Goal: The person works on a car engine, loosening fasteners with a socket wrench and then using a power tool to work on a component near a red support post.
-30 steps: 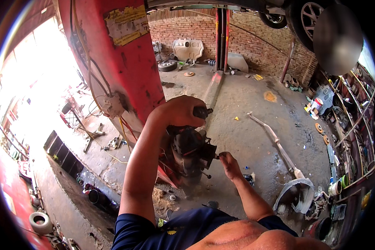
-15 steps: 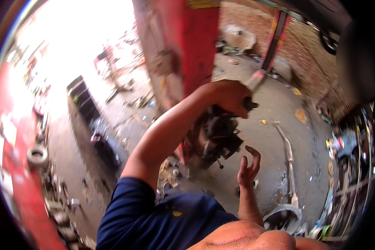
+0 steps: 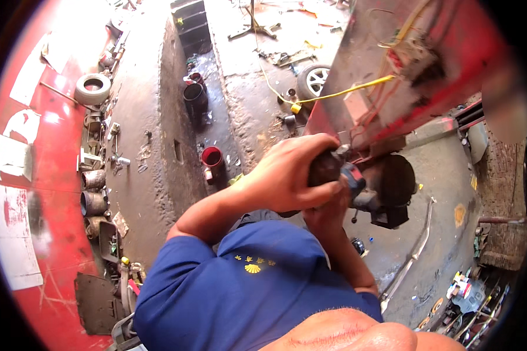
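A dark, rounded hand-sized object (image 3: 325, 168), with a red and blue-grey part at its right end, sits between my hands; its exact kind I cannot make out. My left hand (image 3: 290, 172) wraps it from the left, thumb along the lower side. Just below, my right hand (image 3: 327, 215) is closed against its underside, its fingers partly hidden by the left. Right behind the object is a blackened machine unit (image 3: 392, 184) with a round body, a boxy lower part and a small knobbed lever. It is beside a red post (image 3: 462, 64).
Wiring and a yellow cable (image 3: 357, 90) hang off the post. A sunken pit (image 3: 208, 131) at the left holds a red bucket (image 3: 212, 157). A wheel (image 3: 314, 81) lies near the post, a tyre (image 3: 92, 89) far left. A long pale pipe (image 3: 413, 254) crosses the right floor.
My view has swung left, so the post and machine unit appear farther right. My right hand, open and apart before, has come up and closed beside my left on the dark object.
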